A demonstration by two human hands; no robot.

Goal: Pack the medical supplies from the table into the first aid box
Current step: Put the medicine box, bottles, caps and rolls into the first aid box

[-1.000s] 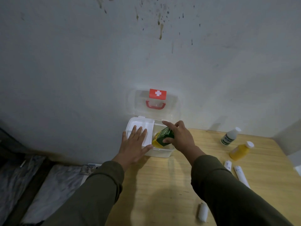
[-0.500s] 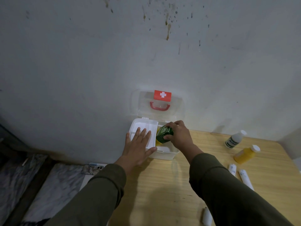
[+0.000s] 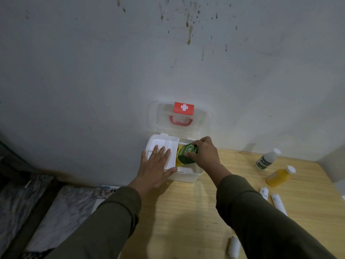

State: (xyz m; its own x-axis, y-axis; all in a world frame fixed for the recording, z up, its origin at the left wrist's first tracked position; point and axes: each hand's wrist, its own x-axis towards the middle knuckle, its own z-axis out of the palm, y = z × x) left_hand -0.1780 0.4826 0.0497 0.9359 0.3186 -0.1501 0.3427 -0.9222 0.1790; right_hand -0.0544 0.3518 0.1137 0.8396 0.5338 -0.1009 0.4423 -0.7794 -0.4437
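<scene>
The white first aid box [image 3: 188, 175] stands open at the table's far left corner, its clear lid [image 3: 200, 124] with a red cross and red handle leaning on the wall. My left hand [image 3: 156, 168] lies flat, fingers spread, on the white inner tray [image 3: 161, 142] over the box's left half. My right hand [image 3: 204, 153] grips a yellow bottle with a green label [image 3: 185, 153], tilted, its lower end inside the box's right half. On the table to the right lie a white bottle [image 3: 266, 158], a yellow bottle [image 3: 279, 176], two white rolls [image 3: 278, 201] and another roll [image 3: 233, 246].
The wooden table [image 3: 186, 212] meets a stained grey wall at the back. Its left edge runs just beside the box. Below on the left are marbled floor tiles and a patterned phone-like object [image 3: 103, 192].
My right hand has brought the green-labelled bottle further over and down into the box's right half. My left hand has stayed flat on the tray.
</scene>
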